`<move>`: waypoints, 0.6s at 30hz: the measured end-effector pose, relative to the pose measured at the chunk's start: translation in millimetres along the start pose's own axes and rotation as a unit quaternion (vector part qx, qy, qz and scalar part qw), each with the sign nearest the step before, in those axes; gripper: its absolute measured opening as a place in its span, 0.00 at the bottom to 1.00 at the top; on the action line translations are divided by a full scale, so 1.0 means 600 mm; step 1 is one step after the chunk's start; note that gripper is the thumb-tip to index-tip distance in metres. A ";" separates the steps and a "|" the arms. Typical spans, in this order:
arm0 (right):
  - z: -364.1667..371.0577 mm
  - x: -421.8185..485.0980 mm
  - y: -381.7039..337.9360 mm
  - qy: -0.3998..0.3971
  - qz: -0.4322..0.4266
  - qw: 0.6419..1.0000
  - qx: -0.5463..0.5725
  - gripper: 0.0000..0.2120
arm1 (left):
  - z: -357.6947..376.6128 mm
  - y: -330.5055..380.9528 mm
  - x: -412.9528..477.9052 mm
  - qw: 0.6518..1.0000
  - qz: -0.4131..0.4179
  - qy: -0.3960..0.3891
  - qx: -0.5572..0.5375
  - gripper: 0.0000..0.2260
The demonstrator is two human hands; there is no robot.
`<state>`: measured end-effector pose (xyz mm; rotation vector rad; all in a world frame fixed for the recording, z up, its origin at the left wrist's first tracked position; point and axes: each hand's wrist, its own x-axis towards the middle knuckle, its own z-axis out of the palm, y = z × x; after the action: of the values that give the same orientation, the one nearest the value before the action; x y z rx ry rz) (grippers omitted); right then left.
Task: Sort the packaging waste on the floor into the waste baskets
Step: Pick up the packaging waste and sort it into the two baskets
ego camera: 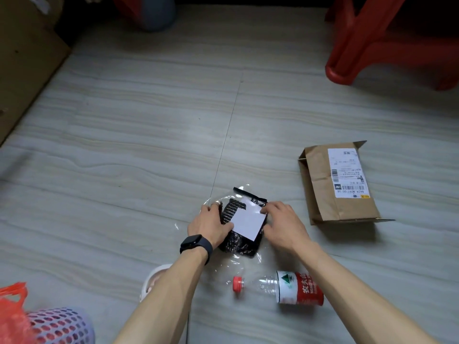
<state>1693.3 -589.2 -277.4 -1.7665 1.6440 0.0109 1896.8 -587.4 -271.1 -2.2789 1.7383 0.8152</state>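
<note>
packet (248, 225) flat on floor, mid-frame | left hand (211, 224) grips its left edge, thumb on top | right hand (280, 227) fingers curled on right edge | risk: slick film slips on lift, contents slide out; forearm may knock bottle (285, 288) nearby, it rolls | basket (59, 326) bottom-left, well apart

The left hand (210, 224) — bare forearm (161, 294) stretched forward — grips the left edge of the clear plastic packet of black goods (238, 244), thumb on top; the right hand (283, 227) pinches its right edge, fingers curled.
</note>
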 end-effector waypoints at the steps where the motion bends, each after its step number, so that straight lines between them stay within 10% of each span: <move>1: -0.002 -0.001 0.000 -0.001 0.014 1.000 0.020 0.21 | 0.000 0.002 -0.004 0.999 0.011 0.029 -0.006 0.25; 10: 0.031 0.013 -0.007 0.067 0.050 0.995 -0.057 0.19 | 0.037 0.024 -0.021 1.000 -0.006 -0.007 0.009 0.37; 18: 0.034 0.002 -0.002 0.107 0.041 0.991 -0.066 0.10 | 0.026 0.009 -0.012 1.000 0.014 -0.012 -0.003 0.21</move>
<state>1704.0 -580.5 -292.6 -1.8518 1.9076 -0.0344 1885.6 -576.2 -279.6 -2.2425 1.7642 0.8512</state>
